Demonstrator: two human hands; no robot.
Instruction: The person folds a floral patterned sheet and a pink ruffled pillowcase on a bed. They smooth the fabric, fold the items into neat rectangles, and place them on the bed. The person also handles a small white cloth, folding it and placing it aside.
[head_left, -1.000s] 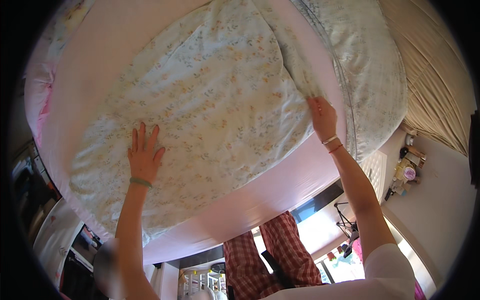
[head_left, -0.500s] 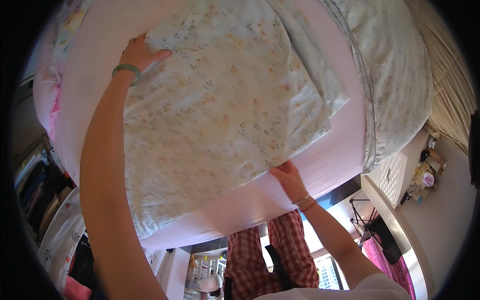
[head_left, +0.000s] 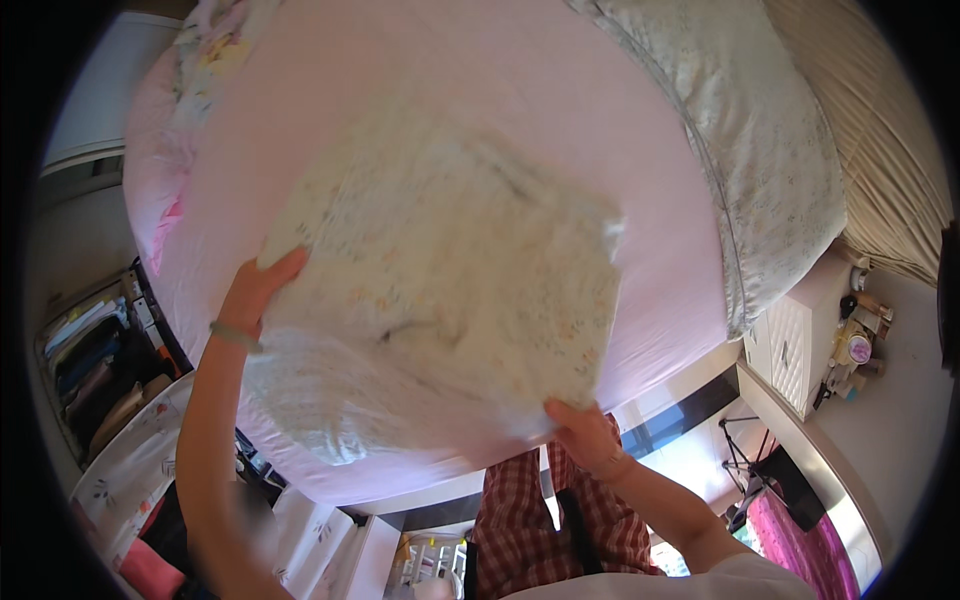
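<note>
A pale cloth with small flower and leaf sprigs [head_left: 450, 270] hangs between my hands over the bed, blurred by motion. My left hand [head_left: 258, 290] grips its left edge, thumb on top, with a green bangle at the wrist. Its lower right corner is pinched in my right hand [head_left: 585, 432], close to the bed's near edge. Below the raised part, a looser crumpled portion of the cloth [head_left: 340, 400] droops onto the pink sheet [head_left: 420, 50]. The fingers beneath the cloth are hidden in both hands.
A floral quilt [head_left: 770, 130] lies along the bed's right side, beside a beige cover [head_left: 880, 100]. At right is a white cabinet [head_left: 785, 350] near small items. Folded clothes [head_left: 100, 370] fill a shelf at left; a black folding chair [head_left: 785, 485] stands lower right.
The cloth's far part has come up off the bed toward me, baring more pink sheet. My left hand has moved nearer; my right hand has shifted slightly down with the corner.
</note>
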